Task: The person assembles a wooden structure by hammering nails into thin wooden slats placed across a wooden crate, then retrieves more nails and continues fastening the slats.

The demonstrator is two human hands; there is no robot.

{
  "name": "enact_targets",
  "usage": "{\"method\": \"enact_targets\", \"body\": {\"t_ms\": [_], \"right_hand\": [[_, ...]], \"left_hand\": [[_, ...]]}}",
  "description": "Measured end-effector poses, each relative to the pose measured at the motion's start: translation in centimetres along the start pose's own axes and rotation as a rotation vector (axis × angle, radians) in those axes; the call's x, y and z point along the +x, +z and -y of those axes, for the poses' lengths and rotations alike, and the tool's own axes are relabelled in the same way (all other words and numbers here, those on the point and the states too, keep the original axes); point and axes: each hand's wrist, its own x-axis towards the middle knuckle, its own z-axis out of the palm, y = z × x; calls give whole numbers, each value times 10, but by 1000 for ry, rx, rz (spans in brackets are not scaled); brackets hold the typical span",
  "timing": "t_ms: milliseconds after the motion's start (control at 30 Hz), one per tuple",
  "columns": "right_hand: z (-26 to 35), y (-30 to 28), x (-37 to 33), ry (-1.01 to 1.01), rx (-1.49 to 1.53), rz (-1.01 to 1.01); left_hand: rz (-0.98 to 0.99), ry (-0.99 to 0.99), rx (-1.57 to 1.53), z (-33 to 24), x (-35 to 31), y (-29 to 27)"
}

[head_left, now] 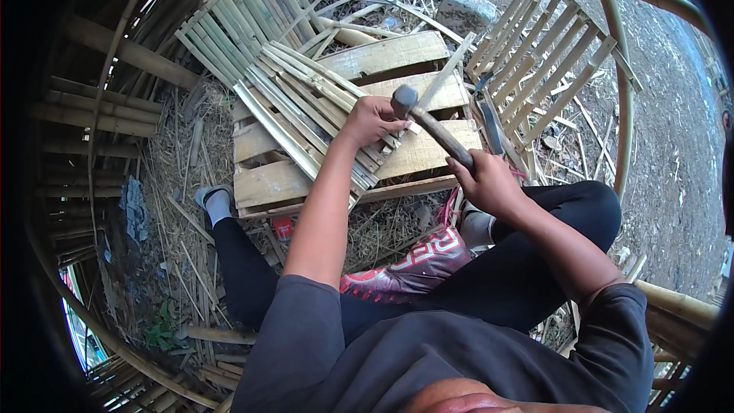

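Note:
My right hand (489, 180) grips a hammer (442, 138) by its wooden handle, its metal head up and to the left, close to the fingers of my left hand. My left hand (371, 121) is closed in a pinch over the ends of split bamboo strips (321, 103); what lies between its fingertips is too small to make out. These strips rest slantwise on a low bench of wooden planks (275, 180). Another flat bamboo strip (447, 73) lies across the bench just beyond the hammer head.
A slatted bamboo panel (248, 11) stands at the far left of the bench, and a slatted bamboo frame (547, 53) at the far right. Behind are loose strips and a concrete block (466, 8). A red printed bag (413, 268) lies between my legs. Bamboo poles (623, 107) curve around.

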Motion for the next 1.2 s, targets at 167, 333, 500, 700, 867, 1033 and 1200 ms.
{"method": "enact_targets", "body": {"t_ms": [167,333,500,700,867,1033,1200], "right_hand": [[20,-14,2,24,66,56],[2,3,5,77,5,63],[8,-6,21,79,156,31],[12,-16,56,148,343,14],[1,8,92,229,469,-138],[9,15,109,268,349,-78],[12,38,117,308,340,-54]], "left_hand": [[-20,109,161,5,-3,-5],[-20,83,-68,6,0,1],[23,154,-45,13,2,-4],[-17,133,28,4,-1,-2],[-91,224,78,-8,-2,-2],[-684,181,466,1,-32,-44],[-1159,-735,626,49,-80,-78]]}}
